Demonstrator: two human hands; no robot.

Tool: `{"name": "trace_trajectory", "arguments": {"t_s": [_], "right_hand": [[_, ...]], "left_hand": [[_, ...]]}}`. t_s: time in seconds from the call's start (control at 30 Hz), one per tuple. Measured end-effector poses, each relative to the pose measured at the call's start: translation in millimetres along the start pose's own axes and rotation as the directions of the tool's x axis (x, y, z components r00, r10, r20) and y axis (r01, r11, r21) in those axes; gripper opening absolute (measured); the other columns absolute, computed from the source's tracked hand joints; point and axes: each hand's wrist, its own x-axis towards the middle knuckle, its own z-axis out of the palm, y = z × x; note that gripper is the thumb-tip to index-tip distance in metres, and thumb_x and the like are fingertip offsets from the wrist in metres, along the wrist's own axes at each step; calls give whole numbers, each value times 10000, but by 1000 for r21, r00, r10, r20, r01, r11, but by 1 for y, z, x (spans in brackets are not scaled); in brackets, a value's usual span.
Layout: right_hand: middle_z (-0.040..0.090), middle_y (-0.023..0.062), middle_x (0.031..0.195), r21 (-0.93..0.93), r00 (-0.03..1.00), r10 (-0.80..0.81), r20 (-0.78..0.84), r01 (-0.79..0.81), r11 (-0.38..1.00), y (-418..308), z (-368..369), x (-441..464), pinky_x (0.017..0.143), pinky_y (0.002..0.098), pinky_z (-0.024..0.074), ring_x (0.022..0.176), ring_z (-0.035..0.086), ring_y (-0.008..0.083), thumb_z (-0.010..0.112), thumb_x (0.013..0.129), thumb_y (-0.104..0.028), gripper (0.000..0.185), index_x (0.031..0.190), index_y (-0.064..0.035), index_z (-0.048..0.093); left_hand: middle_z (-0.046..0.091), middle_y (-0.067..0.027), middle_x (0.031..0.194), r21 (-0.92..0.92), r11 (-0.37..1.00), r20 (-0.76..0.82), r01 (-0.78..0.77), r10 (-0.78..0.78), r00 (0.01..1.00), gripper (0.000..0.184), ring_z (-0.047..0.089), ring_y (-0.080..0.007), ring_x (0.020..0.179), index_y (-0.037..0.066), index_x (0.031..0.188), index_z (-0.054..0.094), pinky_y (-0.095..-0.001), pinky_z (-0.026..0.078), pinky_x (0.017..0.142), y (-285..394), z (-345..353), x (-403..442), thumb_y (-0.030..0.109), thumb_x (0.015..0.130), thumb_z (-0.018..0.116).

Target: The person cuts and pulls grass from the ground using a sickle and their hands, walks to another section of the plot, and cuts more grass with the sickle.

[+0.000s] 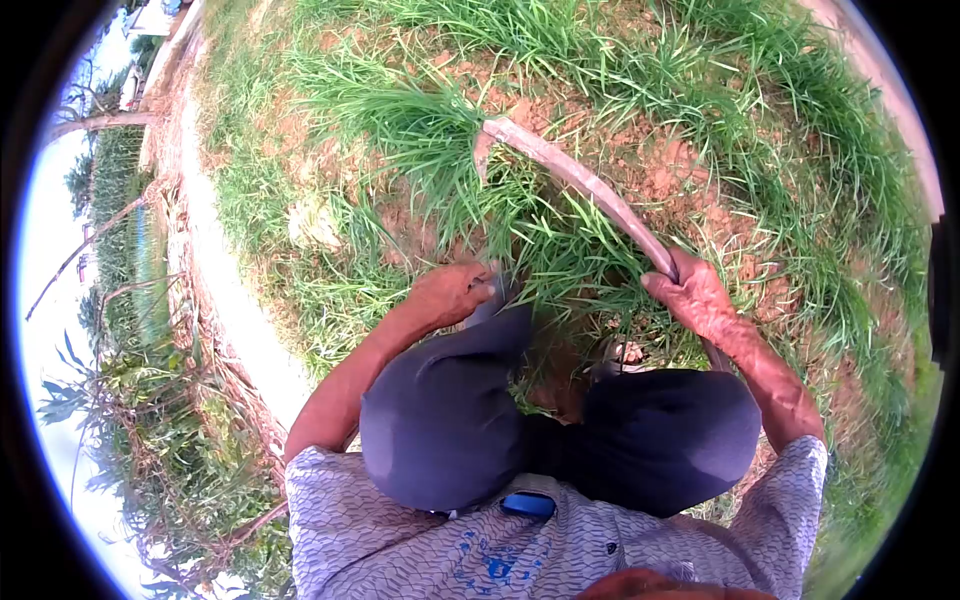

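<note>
My right hand point(690, 292) is wrapped round the wooden handle of a curved hand tool point(590, 187). The tool's far end, with a short pointed piece, lies over a clump of long green grass point(430, 125). My left hand point(455, 293) is closed beside my left knee, low over the grass. What its fingers hold, if anything, is too blurred and small to make out. Reddish soil point(675, 165) shows between the tufts near the tool.
My bent knees in dark trousers point(440, 420) fill the lower middle. More grass spreads at the top and right. A pale path point(240, 300) runs down the left, with dry branches and leafy plants point(200, 430) beyond it. Another path edge curves at the upper right.
</note>
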Motion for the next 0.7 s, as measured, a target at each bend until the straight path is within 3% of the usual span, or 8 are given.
{"name": "trace_trajectory", "arguments": {"t_s": [0.13, 0.27, 0.37, 0.47, 0.53, 0.57, 0.63, 0.7], "right_hand": [[557, 137, 658, -71, 999, 30, 42, -27, 997, -29, -11, 15, 563, 386, 452, 587, 557, 225, 668, 827, -258, 290, 867, -4, 533], [563, 138, 662, -160, 989, 93, 119, -73, 984, -42, -4, 43, 574, 391, 452, 603, 570, 224, 661, 845, -258, 281, 887, -11, 534], [567, 140, 668, -105, 984, 114, 134, -100, 989, -57, 0, 68, 581, 394, 454, 609, 572, 226, 665, 842, -261, 288, 898, -8, 538], [558, 137, 668, -101, 993, 97, 61, -91, 991, -43, 8, 92, 603, 399, 453, 622, 563, 222, 660, 836, -324, 345, 897, -6, 540], [545, 125, 665, -114, 988, 152, -5, -151, 982, -42, 10, 99, 616, 392, 443, 627, 545, 221, 653, 835, -378, 401, 913, 1, 549], [545, 125, 665, -111, 988, 151, 3, -150, 982, -38, 10, 100, 616, 392, 443, 627, 545, 221, 653, 835, -378, 401, 913, 1, 549], [523, 96, 658, -73, 979, 192, -73, -197, 978, -32, 15, 100, 595, 365, 427, 612, 508, 189, 653, 842, -359, 384, 912, 5, 554], [494, 63, 650, -21, 968, 236, -87, -239, 971, -55, 13, 91, 577, 346, 413, 608, 472, 153, 648, 857, -345, 360, 886, 1, 553]], "left_hand": [[616, -224, 1034, -100, 991, -68, 85, -92, 993, 382, 600, -359, 945, 16, 1162, 554, -420, 476, 812, -103, 30, 39, 263, 871, 544], [613, -170, 1132, -350, 922, -200, 166, -247, 948, 382, 587, -362, 987, 122, 1196, 568, -405, 470, 870, -235, 75, 97, 341, 884, 541], [590, -176, 1157, -101, 988, -317, 120, -146, 937, 403, 572, -354, 998, 72, 1181, 554, -382, 477, 851, -226, 67, 132, 331, 874, 574], [541, -198, 1185, -502, 848, -159, 172, -286, 945, 537, 524, -296, 1060, 38, 1251, 494, -422, 434, 891, -214, 38, 193, 323, 825, 657], [474, -223, 1247, -464, 882, -234, 81, -210, 949, 778, 389, -316, 1202, 31, 1372, 369, -458, 346, 970, -193, 12, 222, 337, 759, 738], [434, -243, 1292, -226, 974, -438, -4, -98, 893, 879, 286, -346, 1314, 12, 1399, 316, -475, 269, 1057, -134, -13, 220, 357, 729, 769], [313, -292, 1376, -562, 824, -632, -64, -379, 676, 1033, 182, -416, 1356, 10, 1443, 178, -504, 163, 1112, -107, 0, 245, 388, 697, 783], [154, -307, 1457, -514, 855, -686, -63, -365, 630, 1107, 147, -452, 1362, 49, 1468, 73, -536, 170, 1102, -78, -6, 248, 407, 693, 777]]}}
